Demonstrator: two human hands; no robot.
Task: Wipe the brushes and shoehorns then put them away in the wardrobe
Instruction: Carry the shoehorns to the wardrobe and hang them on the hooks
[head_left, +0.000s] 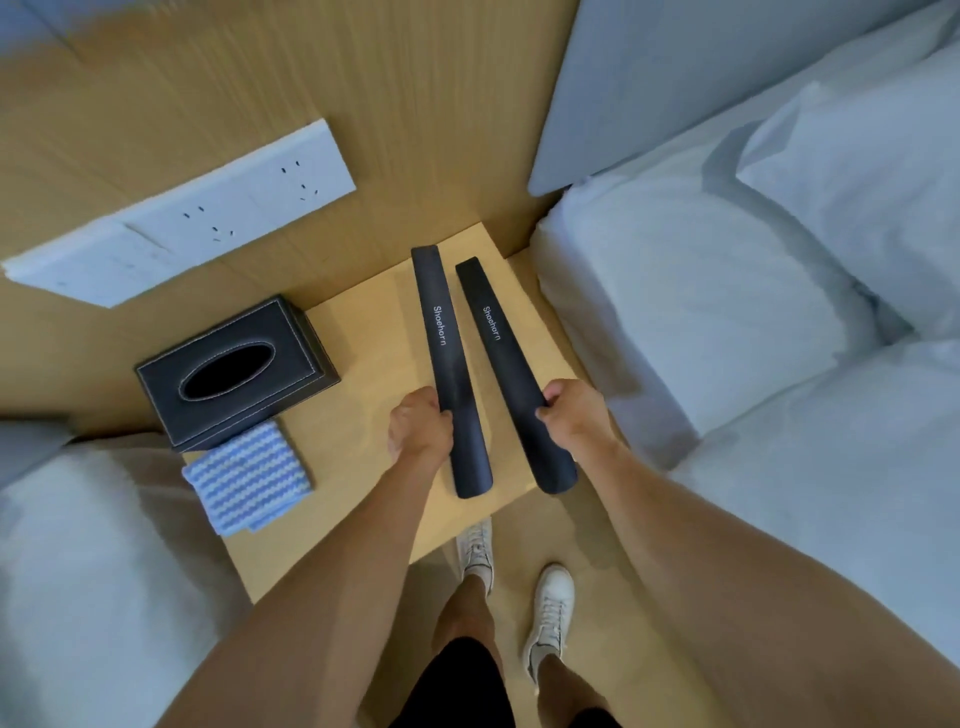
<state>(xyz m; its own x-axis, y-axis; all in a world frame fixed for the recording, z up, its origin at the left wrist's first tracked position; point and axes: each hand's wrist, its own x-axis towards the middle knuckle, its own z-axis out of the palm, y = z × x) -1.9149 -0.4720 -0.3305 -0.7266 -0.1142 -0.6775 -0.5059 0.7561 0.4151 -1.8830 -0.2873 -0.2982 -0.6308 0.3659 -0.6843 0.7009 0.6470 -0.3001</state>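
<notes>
While a wooden bedside table (363, 332) is viewed from above, two black shoehorns are held over it: the left shoehorn (449, 364) is gripped by the left hand (420, 428), the right shoehorn (511, 374) by the right hand (574, 415), beside a black tissue box (234, 371) and striped cloth (248, 478)

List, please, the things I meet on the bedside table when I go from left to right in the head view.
Tissue box with the striped cloth in front of it → left hand → left shoehorn → right shoehorn → right hand.
</notes>
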